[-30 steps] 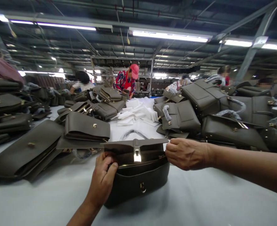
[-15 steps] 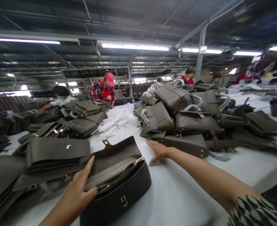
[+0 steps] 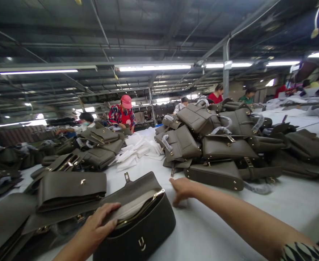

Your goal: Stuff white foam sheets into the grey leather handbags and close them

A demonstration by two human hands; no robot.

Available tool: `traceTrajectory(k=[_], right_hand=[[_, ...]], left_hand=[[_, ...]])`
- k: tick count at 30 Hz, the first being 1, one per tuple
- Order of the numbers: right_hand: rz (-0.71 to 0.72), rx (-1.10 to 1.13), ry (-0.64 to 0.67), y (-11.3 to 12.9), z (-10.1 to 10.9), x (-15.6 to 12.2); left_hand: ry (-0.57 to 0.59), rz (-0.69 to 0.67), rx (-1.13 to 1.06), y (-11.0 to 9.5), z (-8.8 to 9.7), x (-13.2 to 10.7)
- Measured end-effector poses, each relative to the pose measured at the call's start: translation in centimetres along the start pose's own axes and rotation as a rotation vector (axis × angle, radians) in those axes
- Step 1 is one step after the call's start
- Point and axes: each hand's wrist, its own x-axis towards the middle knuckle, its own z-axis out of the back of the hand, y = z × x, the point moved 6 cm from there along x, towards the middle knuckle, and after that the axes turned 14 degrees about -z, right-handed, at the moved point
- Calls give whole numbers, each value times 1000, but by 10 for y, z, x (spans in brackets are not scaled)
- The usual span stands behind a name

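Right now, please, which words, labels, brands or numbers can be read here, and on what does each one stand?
No clearly readable words, brands or numbers.
"U"?: metal fitting on the front of the open dark handbag; it may be only a shape.
Small metal stud on the grey-brown flap bag: too small to read.

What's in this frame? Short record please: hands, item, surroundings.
left hand: on the raised flap of a dark leather handbag, by its gold zip
right hand: fingertips on the white table
nearest to right hand: stacked taupe handbags
beyond: white padding sheets
across table: co-worker in a pink cap
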Motion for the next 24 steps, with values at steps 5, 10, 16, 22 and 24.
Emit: traceTrajectory(k=[5,10,16,22,24], right_hand=[[-82,133,-187,-9,16,-32],[3,467,-349,-25,92,-65],[475,585,-219,62,137,-136],[615,143,-373,126,112,-155],[612,35,-333,133,100,-149]], left_hand=[[103,-54,148,-46,-3,6],[4,-102,202,-82,0,-4],[-62,-193,348,-101,3,-14],[-14,-158,503,-119,1,-22],[19,-100,541,-120,1,-24]])
